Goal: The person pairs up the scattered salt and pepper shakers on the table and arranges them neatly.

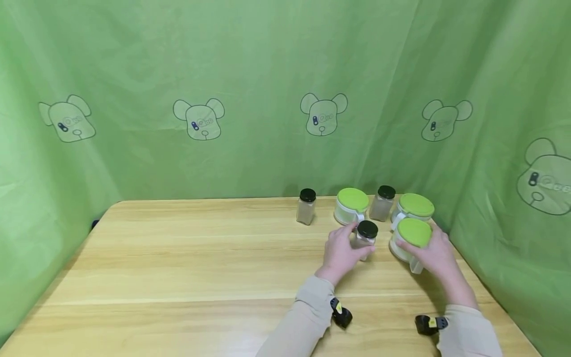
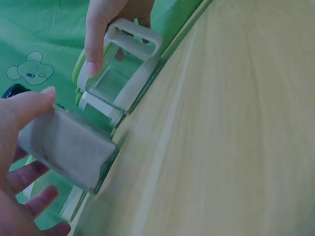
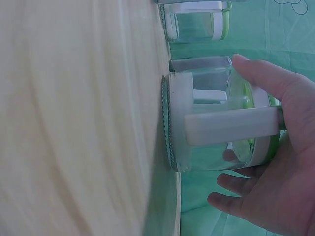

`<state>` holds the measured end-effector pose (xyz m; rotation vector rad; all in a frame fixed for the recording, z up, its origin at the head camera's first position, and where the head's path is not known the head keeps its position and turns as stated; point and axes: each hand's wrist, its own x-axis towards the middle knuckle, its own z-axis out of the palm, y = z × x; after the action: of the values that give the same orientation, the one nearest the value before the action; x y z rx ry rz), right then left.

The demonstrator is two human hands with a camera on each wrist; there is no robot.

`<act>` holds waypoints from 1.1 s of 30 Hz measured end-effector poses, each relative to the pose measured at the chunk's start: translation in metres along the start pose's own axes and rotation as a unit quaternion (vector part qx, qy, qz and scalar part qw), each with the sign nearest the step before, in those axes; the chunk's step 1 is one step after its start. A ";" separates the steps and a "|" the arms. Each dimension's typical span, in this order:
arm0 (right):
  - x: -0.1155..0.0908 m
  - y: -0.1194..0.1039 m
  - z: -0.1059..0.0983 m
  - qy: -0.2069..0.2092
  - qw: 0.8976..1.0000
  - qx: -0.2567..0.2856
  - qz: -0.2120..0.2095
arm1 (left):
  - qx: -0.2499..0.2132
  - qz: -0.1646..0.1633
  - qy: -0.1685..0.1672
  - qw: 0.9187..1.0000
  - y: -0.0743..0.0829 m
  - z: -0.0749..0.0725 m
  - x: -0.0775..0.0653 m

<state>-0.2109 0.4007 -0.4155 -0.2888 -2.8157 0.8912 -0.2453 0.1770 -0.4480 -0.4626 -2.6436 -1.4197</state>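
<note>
My left hand (image 1: 340, 252) grips a square clear jar with a black lid (image 1: 367, 230), thumb on one side and fingers on the other. In the left wrist view this black-lidded jar (image 2: 69, 145) is tilted in the picture, its base right by the tabletop. To the right, my right hand (image 1: 439, 254) holds a round glass jar with a green lid (image 1: 414, 233) around its top. The right wrist view shows that jar's white handle (image 3: 231, 126) and ribbed base, with the thumb and fingers spread around the lid end.
Behind the hands stand another black-lidded jar (image 1: 306, 212), a green-lidded jar (image 1: 351, 200), a further black-lidded jar (image 1: 381, 207) and one more green-lidded jar (image 1: 417, 204). The wooden table (image 1: 187, 267) meets a green curtain (image 1: 267, 163) at its back and right.
</note>
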 end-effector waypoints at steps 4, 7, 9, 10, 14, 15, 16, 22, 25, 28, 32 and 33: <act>0.001 0.001 0.000 -0.002 1.000 -0.004 0.002 | 0.013 -0.007 0.008 1.000 0.004 0.002 0.000; 0.000 0.000 -0.001 -0.005 1.000 -0.008 0.004 | 0.036 -0.007 0.016 0.999 0.007 0.003 -0.002; 0.000 -0.001 -0.001 -0.006 1.000 -0.010 0.005 | 0.047 -0.003 0.022 0.999 0.008 0.003 -0.003; -0.001 -0.001 -0.002 -0.007 1.000 -0.009 0.005 | 0.050 -0.002 0.025 0.998 0.008 0.003 -0.003; -0.002 -0.002 -0.003 -0.010 1.000 -0.007 0.006 | 0.060 0.006 0.033 0.998 0.008 0.003 -0.004; -0.002 -0.003 -0.003 -0.011 1.000 -0.007 0.007 | 0.063 0.008 0.034 0.997 0.008 0.003 -0.004; -0.002 -0.003 -0.003 -0.012 1.000 -0.006 0.009 | 0.064 0.009 0.035 0.997 0.008 0.003 -0.004; -0.002 -0.001 -0.002 -0.014 1.000 -0.008 0.018 | 0.064 0.004 0.036 0.997 0.008 0.003 -0.005; -0.002 -0.001 -0.002 -0.012 1.000 -0.014 0.024 | 0.066 0.003 0.036 0.997 0.008 0.002 -0.006; -0.002 -0.001 -0.002 -0.010 0.999 -0.019 0.029 | 0.068 0.006 0.040 0.997 0.008 0.000 -0.006; -0.002 -0.002 -0.003 -0.008 0.999 -0.020 0.034 | 0.069 0.009 0.049 0.996 0.007 -0.003 -0.006; -0.002 -0.002 -0.003 -0.007 0.999 -0.020 0.035 | 0.067 0.009 0.051 0.996 0.007 -0.003 -0.006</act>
<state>-0.2084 0.4001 -0.4123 -0.3908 -2.8539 0.8559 -0.2378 0.1765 -0.4421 -0.3869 -2.6248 -1.2160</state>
